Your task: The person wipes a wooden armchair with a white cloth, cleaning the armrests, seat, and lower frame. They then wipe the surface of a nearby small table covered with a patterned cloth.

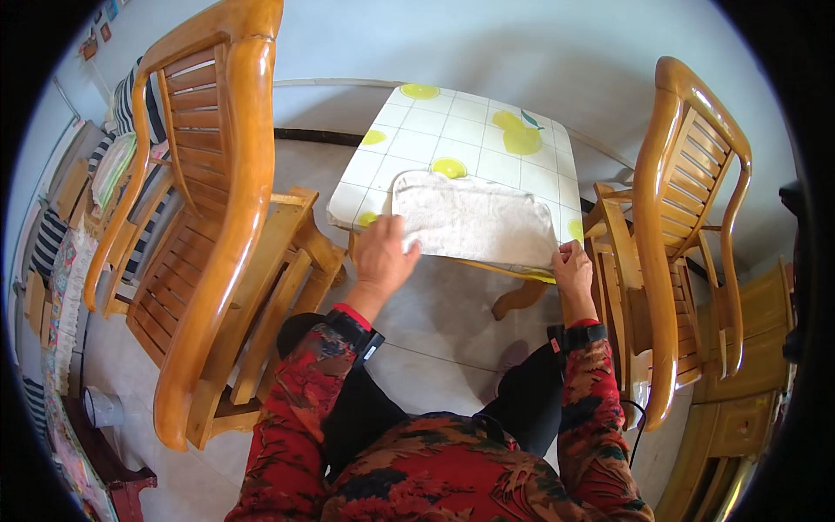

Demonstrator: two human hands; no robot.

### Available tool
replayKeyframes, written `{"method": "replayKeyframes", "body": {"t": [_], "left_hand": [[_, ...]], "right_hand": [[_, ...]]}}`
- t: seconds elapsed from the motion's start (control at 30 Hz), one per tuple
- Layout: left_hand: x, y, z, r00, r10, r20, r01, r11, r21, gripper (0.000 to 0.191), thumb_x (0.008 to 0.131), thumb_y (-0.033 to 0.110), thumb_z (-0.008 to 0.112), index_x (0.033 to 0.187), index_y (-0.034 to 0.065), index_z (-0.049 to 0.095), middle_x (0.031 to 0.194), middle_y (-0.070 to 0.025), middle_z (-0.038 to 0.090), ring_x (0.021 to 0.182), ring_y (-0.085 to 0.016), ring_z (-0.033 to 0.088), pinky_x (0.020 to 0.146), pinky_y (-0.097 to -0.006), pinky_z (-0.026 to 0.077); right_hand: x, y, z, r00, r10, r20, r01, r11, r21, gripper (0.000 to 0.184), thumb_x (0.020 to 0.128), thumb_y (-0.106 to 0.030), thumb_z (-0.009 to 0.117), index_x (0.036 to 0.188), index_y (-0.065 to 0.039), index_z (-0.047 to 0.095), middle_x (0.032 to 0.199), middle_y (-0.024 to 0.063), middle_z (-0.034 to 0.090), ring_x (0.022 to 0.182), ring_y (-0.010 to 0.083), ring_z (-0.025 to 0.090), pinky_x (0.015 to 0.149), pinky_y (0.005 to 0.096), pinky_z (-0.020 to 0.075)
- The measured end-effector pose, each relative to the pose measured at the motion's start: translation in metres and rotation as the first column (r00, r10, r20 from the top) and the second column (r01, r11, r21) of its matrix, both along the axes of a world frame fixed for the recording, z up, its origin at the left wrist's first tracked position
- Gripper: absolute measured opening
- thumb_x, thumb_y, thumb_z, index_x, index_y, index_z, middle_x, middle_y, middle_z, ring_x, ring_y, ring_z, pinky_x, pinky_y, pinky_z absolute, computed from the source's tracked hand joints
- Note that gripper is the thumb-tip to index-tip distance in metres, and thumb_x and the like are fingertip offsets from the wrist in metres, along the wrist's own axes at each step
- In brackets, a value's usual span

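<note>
A white cloth lies spread along the near part of a small table, whose cover has a grid and lemon print. Over the cloth's near left corner is my left hand, its fingers stretched forward and the thumb apart; whether it touches the cloth is hard to see. My right hand pinches the cloth's near right corner at the table's edge, thumb against fingers. The cloth's far edge is slightly wavy, and its surface shows small creases.
Wooden armchairs stand close on both sides, the left chair and the right chair. Behind the table rises a white wall. A white bin sits on the floor at left, and a wooden cabinet stands at right.
</note>
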State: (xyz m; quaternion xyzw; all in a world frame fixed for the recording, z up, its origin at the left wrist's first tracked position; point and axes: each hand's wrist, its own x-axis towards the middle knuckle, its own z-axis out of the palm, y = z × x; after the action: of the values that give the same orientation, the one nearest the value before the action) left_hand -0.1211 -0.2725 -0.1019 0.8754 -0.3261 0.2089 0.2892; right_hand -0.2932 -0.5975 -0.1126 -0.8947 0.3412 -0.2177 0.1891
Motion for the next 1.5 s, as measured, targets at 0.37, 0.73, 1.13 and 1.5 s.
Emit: {"method": "replayKeyframes", "body": {"t": [0.37,0.73,1.13,1.5], "left_hand": [[-0.014,-0.060,0.006,0.966,-0.252,0.051,0.242,0.958,0.154,0.017,0.085,0.013,0.064,0.099,0.0075,0.056,0.097,-0.0092,0.063,0.097,-0.030,0.060,0.081,-0.0443,0.046],[0.022,-0.165,0.091,0.743,-0.328,-0.584,-0.058,0.837,-0.544,0.030,0.097,0.029,0.050,0.105,-0.0011,0.050,0.088,-0.0175,0.063,0.078,-0.028,0.064,0.066,-0.0426,0.055],[-0.020,-0.111,0.028,0.289,-0.608,-0.740,-0.482,0.575,-0.661,0.025,0.099,0.020,0.046,0.115,0.0015,0.050,0.111,-0.0150,0.061,0.102,-0.028,0.064,0.083,-0.0484,0.056],[0.011,-0.093,0.022,-0.018,-0.460,-0.888,-0.376,0.826,-0.421,0.050,0.085,0.040,0.071,0.115,0.0020,0.060,0.105,-0.0124,0.067,0.094,-0.030,0.067,0.082,-0.0523,0.055]], "right_hand": [[-0.007,0.011,0.014,0.996,-0.030,-0.088,0.036,0.997,0.073,0.020,0.079,-0.023,0.064,0.088,-0.005,0.064,0.083,0.0129,0.070,0.082,0.0321,0.068,0.075,0.0433,0.0531],[0.009,0.010,0.040,0.970,-0.063,0.234,-0.078,0.833,0.547,0.026,0.089,-0.021,0.060,0.092,0.005,0.062,0.067,0.0087,0.062,0.050,0.0149,0.061,0.045,0.0282,0.0466],[0.006,0.013,0.043,0.978,0.057,0.199,-0.151,0.854,0.497,0.018,0.087,-0.016,0.059,0.091,0.002,0.056,0.073,0.0135,0.066,0.057,0.0225,0.068,0.057,0.0342,0.0541],[-0.008,0.031,0.025,0.985,0.170,-0.031,-0.145,0.911,0.387,0.021,0.083,-0.020,0.062,0.091,-0.001,0.058,0.074,0.0134,0.068,0.064,0.0272,0.068,0.066,0.0376,0.0541]]}}
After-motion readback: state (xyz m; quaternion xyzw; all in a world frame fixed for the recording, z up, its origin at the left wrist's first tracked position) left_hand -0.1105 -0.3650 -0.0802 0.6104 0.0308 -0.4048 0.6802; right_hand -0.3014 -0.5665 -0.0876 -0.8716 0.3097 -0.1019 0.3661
